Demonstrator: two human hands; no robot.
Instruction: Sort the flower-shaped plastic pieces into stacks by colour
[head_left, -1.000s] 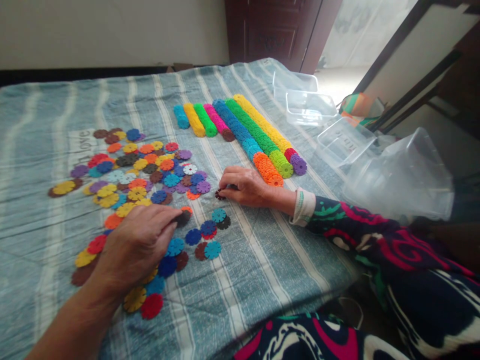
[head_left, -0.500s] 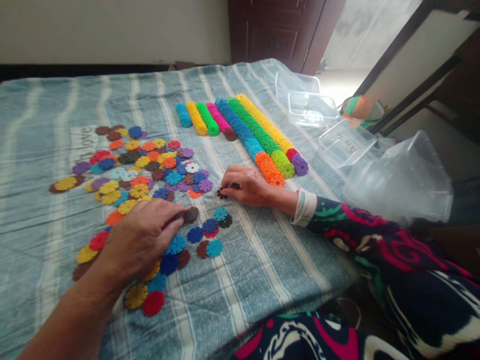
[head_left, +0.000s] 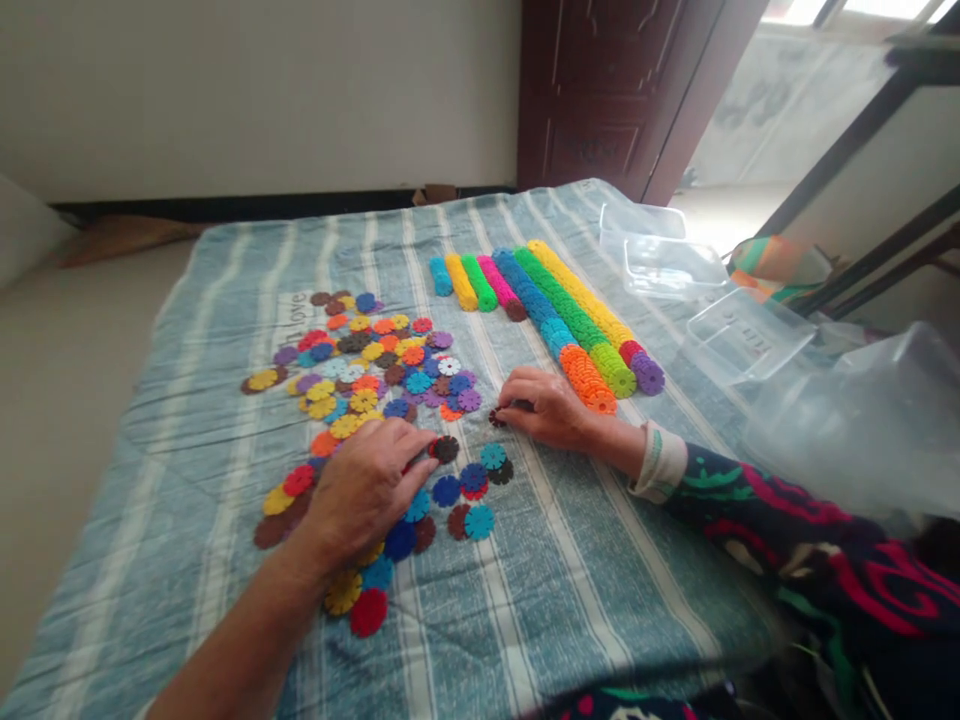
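Observation:
My left hand (head_left: 366, 488) rests on the striped cloth (head_left: 570, 580), its fingertips pinched on a dark brown snowflake disc (head_left: 446, 449). Under and around this hand lie scattered discs (head_left: 360, 375) in several colours. My right hand (head_left: 553, 406) lies a short way to the right, its fingers closed on a small dark brown stack of discs (head_left: 497, 416) that touches the cloth. A few blue, red and brown discs (head_left: 472, 495) lie between and below the two hands.
Long rows of stacked discs (head_left: 559, 315), sorted by colour, lie behind my right hand. Clear plastic boxes (head_left: 664, 265) and lids (head_left: 742, 335) stand at the right edge, with a larger clear tub (head_left: 870, 420) nearer me. A dark door (head_left: 615, 90) stands behind.
My left hand has slid the brown disc to the right, closer to my right hand. The right hand has stayed put. The view has tilted up and back.

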